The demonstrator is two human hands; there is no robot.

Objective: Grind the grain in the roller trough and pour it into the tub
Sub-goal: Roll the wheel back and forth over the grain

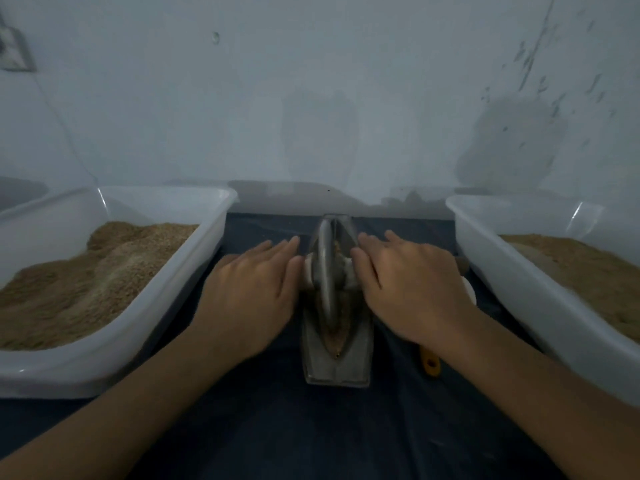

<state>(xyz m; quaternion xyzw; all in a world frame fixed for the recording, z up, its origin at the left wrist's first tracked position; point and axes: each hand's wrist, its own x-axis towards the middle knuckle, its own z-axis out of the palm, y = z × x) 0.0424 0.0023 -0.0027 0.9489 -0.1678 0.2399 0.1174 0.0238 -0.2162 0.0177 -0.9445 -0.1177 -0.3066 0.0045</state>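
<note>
A narrow metal roller trough [335,367] stands lengthwise on the dark cloth in the middle. A metal wheel [325,271] stands upright in its groove, with brown grain [337,336] lying along the groove. The wheel's white axle handle [350,274] sticks out on both sides. My left hand [254,289] presses flat on the left end of the handle, fingers straight. My right hand [408,285] presses flat on the right end. A white tub [173,289] heaped with tan grain sits on the left. A second white tub [512,271] with tan grain sits on the right.
A yellow-handled tool [430,365] lies on the dark cloth [277,427] under my right wrist. A white round object [468,289] shows beside the right tub. A pale wall [311,98] rises just behind the trough.
</note>
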